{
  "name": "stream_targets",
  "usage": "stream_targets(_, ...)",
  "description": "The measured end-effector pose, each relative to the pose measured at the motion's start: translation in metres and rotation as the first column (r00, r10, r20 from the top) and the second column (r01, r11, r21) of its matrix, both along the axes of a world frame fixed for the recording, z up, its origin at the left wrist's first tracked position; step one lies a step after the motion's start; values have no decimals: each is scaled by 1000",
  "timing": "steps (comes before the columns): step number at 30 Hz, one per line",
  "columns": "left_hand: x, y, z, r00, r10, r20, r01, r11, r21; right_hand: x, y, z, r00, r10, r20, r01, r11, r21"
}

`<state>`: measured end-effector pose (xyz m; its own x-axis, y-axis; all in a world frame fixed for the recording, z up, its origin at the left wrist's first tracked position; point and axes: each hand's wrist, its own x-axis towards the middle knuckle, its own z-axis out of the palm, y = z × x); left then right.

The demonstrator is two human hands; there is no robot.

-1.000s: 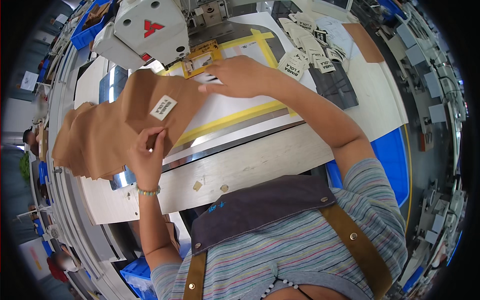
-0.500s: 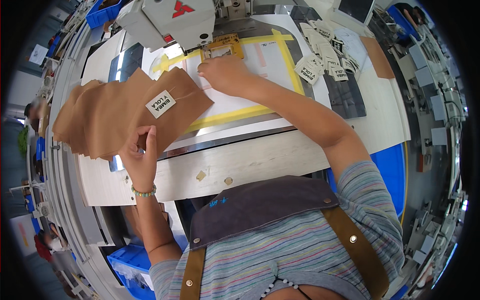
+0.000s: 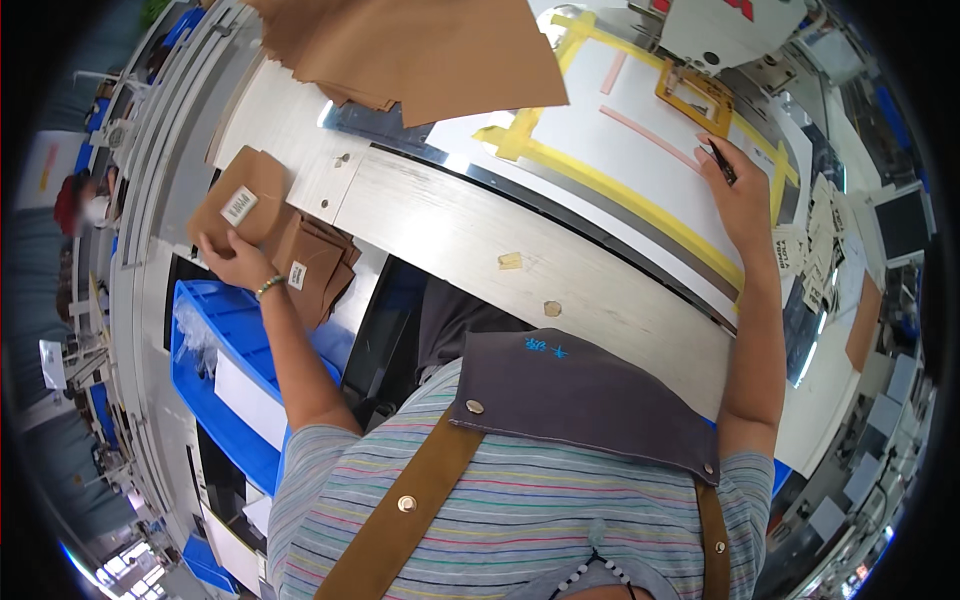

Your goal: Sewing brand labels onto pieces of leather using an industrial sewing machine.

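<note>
Left hand (image 3: pixel 232 262) pinches 1 labelled brown fabric piece (image 3: pixel 240 205): light, floppy, so grip its edge. Right hand (image 3: pixel 738 190) grasps dark pen (image 3: pixel 722 161).

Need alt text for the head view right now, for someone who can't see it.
The left hand places a labelled brown piece on a stack at the left. The right hand holds a dark pen-like tool on the yellow-taped white work surface by the sewing machine.

The surface (image 3: pixel 600 290) is pale, matt, wood-grained board edged with a glossy metal strip (image 3: pixel 560 195). The brown pieces (image 3: pixel 250 205) look like soft matt cloth or leather. The blue bin (image 3: pixel 225 400) is smooth plastic.
</note>
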<state>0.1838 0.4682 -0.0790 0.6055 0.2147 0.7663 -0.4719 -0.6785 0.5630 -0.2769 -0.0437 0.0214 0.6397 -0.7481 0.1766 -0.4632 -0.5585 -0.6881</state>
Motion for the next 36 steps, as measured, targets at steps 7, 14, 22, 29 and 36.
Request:
stream_targets(7,-40,144,-194,783,182,-595,-186,981,55,5,-2,-13,997,78,8,-78,996,53)
stream_targets(14,-47,48,-117,604,625,-494,-537,778,328,3,2,-15,998,64,17,-63,997,-37)
stream_targets(22,-100,-198,103,561,-812,-162,760,428,488,1,4,-4,995,77,57,-77,997,0)
stream_targets(29,-130,-286,93,397,-878,-270,547,-10,837,8,23,20,991,123,-52,-129,984,-124)
stream_targets(36,-136,-310,85,541,-773,-333,514,-10,858,37,21,10,927,312,-210,-374,820,-434)
